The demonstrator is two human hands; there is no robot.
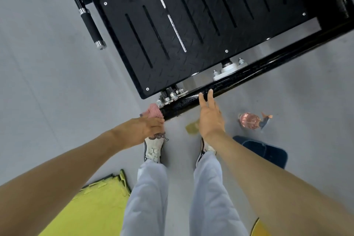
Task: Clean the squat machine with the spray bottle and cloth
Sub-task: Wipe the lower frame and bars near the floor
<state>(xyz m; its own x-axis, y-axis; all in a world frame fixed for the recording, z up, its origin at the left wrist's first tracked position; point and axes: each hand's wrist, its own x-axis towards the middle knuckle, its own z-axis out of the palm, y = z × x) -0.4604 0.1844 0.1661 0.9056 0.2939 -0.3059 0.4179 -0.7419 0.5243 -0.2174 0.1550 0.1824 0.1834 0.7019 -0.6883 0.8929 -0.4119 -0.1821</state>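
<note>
With the left hand (145, 130) gripping the pink cloth (154, 112) at the frame bar's (249, 74) end and the right hand (209, 119) resting spread fingers (210, 97) on it, the cloth could snag on the nearby bolts (170, 96).

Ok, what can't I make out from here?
Head view:
1. cloth: partly covered by the left hand.
2. spray bottle: blurred, fill level unreadable.
3. squat machine: cut off by top and right edges.
4. yellow item: half behind the right hand, unidentifiable.
</note>
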